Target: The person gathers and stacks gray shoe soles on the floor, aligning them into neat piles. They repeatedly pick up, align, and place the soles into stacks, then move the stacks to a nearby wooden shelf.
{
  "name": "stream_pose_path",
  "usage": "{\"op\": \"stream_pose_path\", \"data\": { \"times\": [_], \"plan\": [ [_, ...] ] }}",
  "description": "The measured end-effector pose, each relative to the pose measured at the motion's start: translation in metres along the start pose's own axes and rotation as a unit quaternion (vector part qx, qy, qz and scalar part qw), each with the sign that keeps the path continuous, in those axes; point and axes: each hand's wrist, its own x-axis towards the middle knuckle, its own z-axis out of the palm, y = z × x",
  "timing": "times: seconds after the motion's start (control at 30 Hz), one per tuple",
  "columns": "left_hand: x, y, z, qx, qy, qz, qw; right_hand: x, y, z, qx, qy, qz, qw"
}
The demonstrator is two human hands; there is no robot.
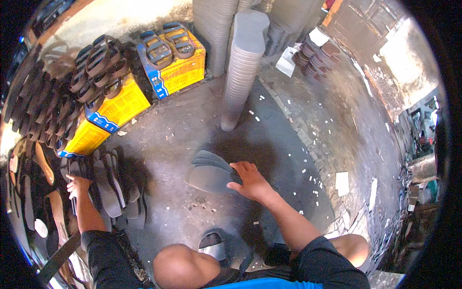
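Resting the right hand (250, 181) with spread fingers (244, 167) at the edge of fanned grey soles (207, 178) beyond the knees (185, 265); holding the left hand (78, 186) against dark soles (75, 168), impossible to tell whether pinching any.

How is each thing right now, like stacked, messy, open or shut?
Left hand: fingers curled, at the soles beside it
Right hand: fingers spread, touching the fanned soles
Fanned soles: overlapping
Tall stack: neatly piled, standing
Back yellow box: sandals on top; can't tell if shut
Paper scraps: scattered on the floor
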Motion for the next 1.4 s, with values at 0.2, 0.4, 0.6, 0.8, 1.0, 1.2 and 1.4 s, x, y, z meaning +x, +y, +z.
{"op": "stream_pose_path", "data": {
  "times": [0.2,0.4,0.6,0.8,1.0,1.2,1.4],
  "plan": [
    [0.01,-0.052,-0.025,-0.074,-0.02,0.104,0.992,-0.003,-0.005,-0.012,0.042,-0.004,-0.008,0.999],
    [-0.15,-0.109,-0.096,-0.33,0.158,0.372,0.853,0.022,-0.064,-0.007,0.308,-0.059,0.023,0.949],
    [-0.309,-0.103,-0.087,-0.261,0.063,0.746,0.61,0.08,-0.116,0.047,0.756,-0.409,0.172,0.482],
    [-0.352,-0.102,0.024,-0.035,-0.008,0.772,0.635,0.028,-0.112,0.123,0.565,-0.333,0.14,0.742],
    [-0.413,-0.125,0.134,-0.565,-0.098,0.259,0.777,-0.031,-0.109,0.142,0.004,-0.29,0.03,0.957],
    [-0.427,-0.089,0.153,-0.688,-0.246,0.075,0.679,0.003,-0.124,0.159,-0.038,0.02,-0.11,0.993],
    [-0.448,-0.069,0.132,-0.728,-0.309,0.067,0.609,0.001,-0.128,0.196,0.097,0.045,-0.109,0.988]
  ]
}}
